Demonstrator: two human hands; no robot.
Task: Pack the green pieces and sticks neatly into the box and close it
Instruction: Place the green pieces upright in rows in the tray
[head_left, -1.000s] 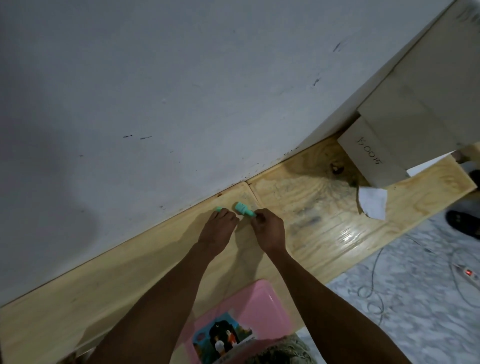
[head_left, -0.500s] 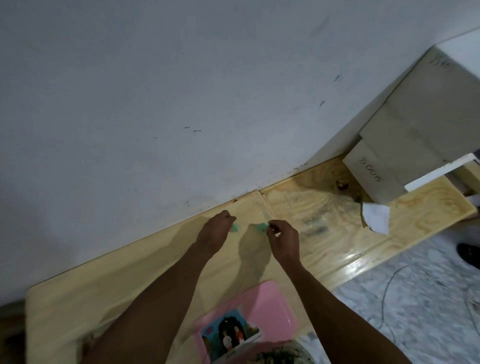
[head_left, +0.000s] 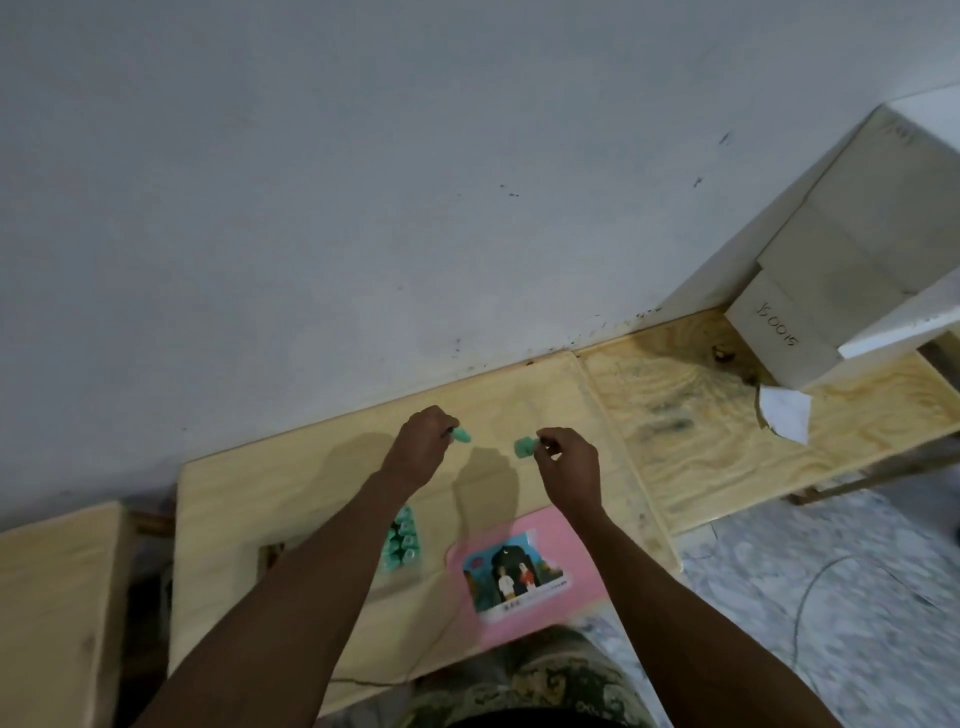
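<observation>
Drawn apart since a second ago, our hands now pinch one piece each.
Our left hand (head_left: 421, 447) grips the first green piece (head_left: 461, 434) and our right hand (head_left: 569, 462) the second green piece (head_left: 524, 447), both at 12 o'clock of the pink box (head_left: 563, 535). We judge them separated to pack flat with the green pile (head_left: 402, 538) at the box's 9 o'clock.

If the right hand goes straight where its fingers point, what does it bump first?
Probably the other green piece pinched by the left hand; the right hand carries its own green piece ahead. Depth unclear.
</observation>
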